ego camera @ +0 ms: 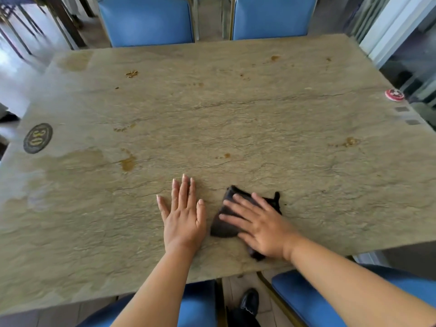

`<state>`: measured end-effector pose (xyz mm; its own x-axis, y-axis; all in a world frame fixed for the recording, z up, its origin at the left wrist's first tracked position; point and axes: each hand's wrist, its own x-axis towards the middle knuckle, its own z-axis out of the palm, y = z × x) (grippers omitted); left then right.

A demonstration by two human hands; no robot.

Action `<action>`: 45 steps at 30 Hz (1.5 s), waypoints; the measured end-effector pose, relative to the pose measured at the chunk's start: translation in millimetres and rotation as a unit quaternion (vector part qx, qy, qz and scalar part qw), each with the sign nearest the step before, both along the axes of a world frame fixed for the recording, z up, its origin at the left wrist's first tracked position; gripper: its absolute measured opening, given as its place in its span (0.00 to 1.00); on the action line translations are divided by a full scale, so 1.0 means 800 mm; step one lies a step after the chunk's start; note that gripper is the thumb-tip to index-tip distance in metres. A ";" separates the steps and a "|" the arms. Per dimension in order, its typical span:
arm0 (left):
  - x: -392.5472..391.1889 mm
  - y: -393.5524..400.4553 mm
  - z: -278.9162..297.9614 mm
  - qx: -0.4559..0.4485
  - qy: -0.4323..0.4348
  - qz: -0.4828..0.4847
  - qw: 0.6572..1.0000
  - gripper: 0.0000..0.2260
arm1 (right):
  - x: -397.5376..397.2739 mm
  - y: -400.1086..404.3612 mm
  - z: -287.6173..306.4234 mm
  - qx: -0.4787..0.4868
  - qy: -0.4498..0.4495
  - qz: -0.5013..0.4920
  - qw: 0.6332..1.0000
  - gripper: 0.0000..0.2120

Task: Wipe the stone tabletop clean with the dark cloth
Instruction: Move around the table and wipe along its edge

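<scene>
Near the front edge of the stone tabletop (236,119), the right hand (262,230) presses flat-fingered on the dark cloth (226,223); the left hand (184,215) rests flat just beside. Amber spills (128,162) lie ahead-left, toward the far chairs.

Your dark cloth (230,218) lies crumpled and flat at the lower centre of the frame, near the surface's front edge. The stone surface (236,114) — tan, veined, cracked across the middle — carries yellowish-brown spots and smears, mostly left and upper right.
</scene>
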<state>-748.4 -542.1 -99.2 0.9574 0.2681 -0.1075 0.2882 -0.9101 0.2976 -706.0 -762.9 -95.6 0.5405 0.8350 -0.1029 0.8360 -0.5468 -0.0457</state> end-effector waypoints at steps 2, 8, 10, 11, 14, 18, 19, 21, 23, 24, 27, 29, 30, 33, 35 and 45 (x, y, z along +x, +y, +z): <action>0.000 0.001 -0.002 0.003 0.002 -0.002 1.000 0.30 | 0.024 -0.027 0.000 -0.006 -0.012 -0.135 0.991 0.26; 0.000 0.003 -0.003 0.013 0.019 -0.013 1.000 0.30 | -0.006 0.057 0.003 0.016 0.009 -0.334 0.942 0.28; 0.000 0.004 -0.002 0.003 0.026 -0.015 1.000 0.31 | -0.045 0.058 0.000 0.031 0.016 -0.175 0.984 0.28; 0.001 0.003 -0.001 0.002 0.032 -0.015 0.999 0.31 | -0.058 0.044 0.000 0.021 0.022 -0.093 0.995 0.28; 0.006 -0.003 0.005 0.008 0.056 0.000 0.998 0.29 | -0.039 -0.028 0.002 0.000 0.023 0.071 0.997 0.27; 0.010 -0.023 0.011 -0.003 0.095 0.041 0.995 0.32 | 0.017 -0.082 -0.001 -0.018 -0.007 -0.114 0.993 0.27; 0.010 -0.033 0.012 -0.011 0.100 0.055 0.993 0.33 | 0.027 -0.078 -0.001 -0.015 -0.007 -0.200 0.980 0.28; 0.010 -0.058 0.014 -0.029 0.096 0.078 0.992 0.34 | 0.032 -0.061 0.003 -0.018 0.026 -0.311 0.950 0.31; 0.010 -0.088 0.016 -0.047 0.081 0.077 0.993 0.31 | 0.021 -0.061 0.007 -0.031 0.047 -0.270 0.961 0.32; 0.010 -0.106 0.016 -0.052 0.069 0.063 0.994 0.29 | 0.014 -0.074 0.008 -0.021 0.043 -0.194 0.980 0.32; 0.019 -0.165 0.020 -0.070 0.038 0.015 0.997 0.31 | 0.013 -0.145 0.005 0.003 0.030 0.054 0.998 0.30; 0.031 -0.205 0.020 -0.076 0.023 0.026 0.996 0.34 | 0.042 -0.179 0.001 0.007 0.022 0.088 0.996 0.28; 0.037 -0.221 0.020 -0.074 0.019 0.043 0.996 0.34 | 0.060 -0.186 0.001 0.013 0.012 0.060 0.998 0.28; 0.049 -0.245 0.012 -0.009 0.033 0.065 0.997 0.30 | 0.113 -0.184 -0.002 0.024 -0.001 -0.139 0.990 0.28; 0.051 -0.248 0.006 0.025 0.039 0.063 0.997 0.28 | 0.147 -0.167 0.000 0.026 0.013 -0.299 0.954 0.28; 0.052 -0.245 -0.003 0.056 0.029 0.068 0.996 0.26 | 0.111 -0.229 0.003 0.032 0.043 0.086 0.995 0.27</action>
<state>-706.6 -738.2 -101.8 0.9044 0.4081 -0.1244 0.4249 -0.8881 0.1752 -617.1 -945.9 -93.5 0.3802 0.9208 -0.0868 0.9086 -0.3894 -0.1508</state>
